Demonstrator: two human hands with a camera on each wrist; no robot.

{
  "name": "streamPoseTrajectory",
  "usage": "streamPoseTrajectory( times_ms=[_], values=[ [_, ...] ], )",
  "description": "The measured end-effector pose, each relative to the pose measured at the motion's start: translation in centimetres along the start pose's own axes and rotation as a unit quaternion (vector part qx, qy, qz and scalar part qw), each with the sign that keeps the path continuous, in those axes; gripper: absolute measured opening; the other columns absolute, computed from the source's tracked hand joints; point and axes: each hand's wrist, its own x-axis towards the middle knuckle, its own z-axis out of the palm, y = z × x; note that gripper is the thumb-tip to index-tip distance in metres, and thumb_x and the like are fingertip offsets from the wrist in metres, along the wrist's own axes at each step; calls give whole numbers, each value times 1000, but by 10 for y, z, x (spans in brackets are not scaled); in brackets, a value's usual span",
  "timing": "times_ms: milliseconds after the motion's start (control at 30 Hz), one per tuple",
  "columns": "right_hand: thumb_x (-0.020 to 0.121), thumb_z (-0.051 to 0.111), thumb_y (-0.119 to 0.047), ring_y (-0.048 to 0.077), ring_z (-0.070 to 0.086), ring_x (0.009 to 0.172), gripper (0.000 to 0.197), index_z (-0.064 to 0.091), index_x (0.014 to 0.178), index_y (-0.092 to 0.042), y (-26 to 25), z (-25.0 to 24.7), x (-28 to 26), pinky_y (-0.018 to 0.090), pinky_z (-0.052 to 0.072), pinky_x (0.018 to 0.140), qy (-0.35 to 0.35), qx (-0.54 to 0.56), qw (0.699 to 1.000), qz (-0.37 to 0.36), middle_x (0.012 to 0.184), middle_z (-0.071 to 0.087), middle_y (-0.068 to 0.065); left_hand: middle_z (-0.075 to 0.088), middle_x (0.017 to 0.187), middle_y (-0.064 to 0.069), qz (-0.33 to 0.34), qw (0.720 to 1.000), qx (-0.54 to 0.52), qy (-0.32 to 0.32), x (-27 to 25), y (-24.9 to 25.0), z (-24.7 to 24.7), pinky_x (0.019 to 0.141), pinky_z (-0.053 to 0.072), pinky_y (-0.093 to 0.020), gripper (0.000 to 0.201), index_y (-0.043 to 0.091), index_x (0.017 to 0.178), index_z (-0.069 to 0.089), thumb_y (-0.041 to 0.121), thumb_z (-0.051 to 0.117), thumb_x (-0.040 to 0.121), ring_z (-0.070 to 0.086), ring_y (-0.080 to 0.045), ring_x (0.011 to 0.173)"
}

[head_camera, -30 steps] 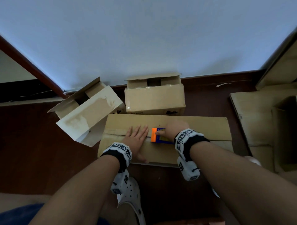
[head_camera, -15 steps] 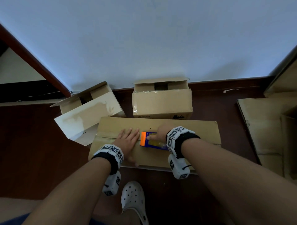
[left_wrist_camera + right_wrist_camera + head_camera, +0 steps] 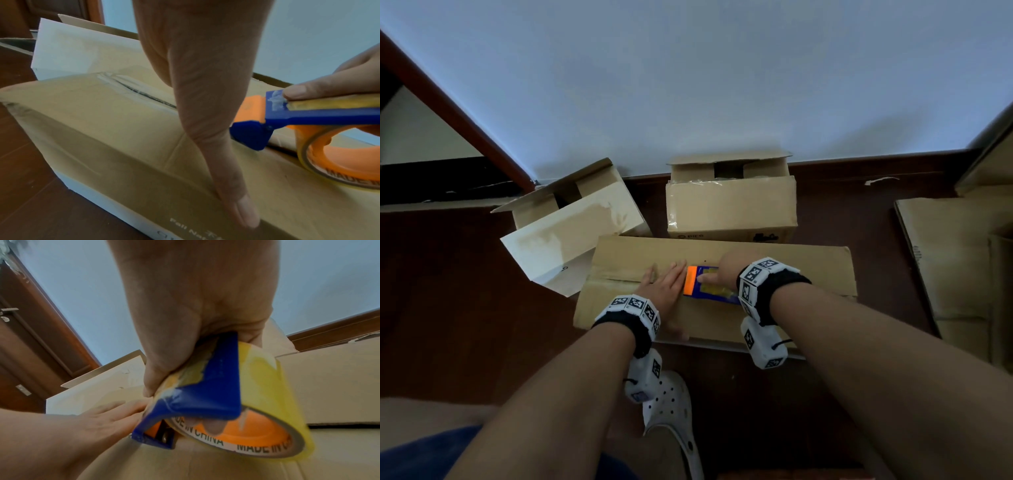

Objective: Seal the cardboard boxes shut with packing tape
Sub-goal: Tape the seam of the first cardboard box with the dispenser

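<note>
A long brown cardboard box (image 3: 784, 267) lies on the floor before me, its top flaps folded down. My left hand (image 3: 666, 284) lies flat on the flaps, fingers straight, pressing by the centre seam (image 3: 144, 94). My right hand (image 3: 724, 274) grips a blue and orange tape dispenser (image 3: 703, 286) with a roll of yellowish tape (image 3: 267, 402), fingers through the roll's core. The dispenser's orange front end (image 3: 251, 110) touches the box top right beside my left hand (image 3: 115, 415).
Two more cardboard boxes stand behind with flaps up: one pale and tilted (image 3: 571, 226) at the left, one brown (image 3: 731, 205) against the wall. Flattened cardboard (image 3: 955, 260) lies at the right. A white clog (image 3: 671, 407) shows below on the dark floor.
The view has shifted a little. The dispenser and my right hand have slid slightly left along the seam toward my left hand, which stays flat on the flaps.
</note>
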Motion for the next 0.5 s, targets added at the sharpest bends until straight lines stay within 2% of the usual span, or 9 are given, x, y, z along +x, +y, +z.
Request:
streamPoseTrajectory(
  times_ms=[300, 433, 500],
  values=[
    [87, 44, -69, 13, 44, 53, 62, 45, 62, -12, 9, -1, -11, 25, 34, 49, 4, -19, 1000, 5, 59, 46, 1, -24, 159, -5, -9, 1000, 3, -1, -2, 1, 2, 119, -2, -54, 143, 8, 151, -19, 79, 66, 60, -11, -22, 149],
    [85, 46, -70, 13, 44, 52, 62, 45, 61, -13, 15, -1, -15, 24, 34, 49, 7, -12, 1000, 7, 58, 47, 1, -24, 159, -5, -20, 1000, 4, 9, 1, 2, 4, 119, -2, -52, 132, 9, 151, -17, 66, 71, 70, -9, -22, 149],
    [85, 46, -71, 13, 45, 52, 62, 46, 62, -13, 14, 1, -15, 25, 35, 50, 4, -9, 1000, 6, 58, 48, 1, -23, 159, -6, -21, 1000, 9, 5, 0, 2, 3, 119, -1, -53, 138, 8, 151, -18, 72, 69, 65, -9, -22, 149]
  ],
)
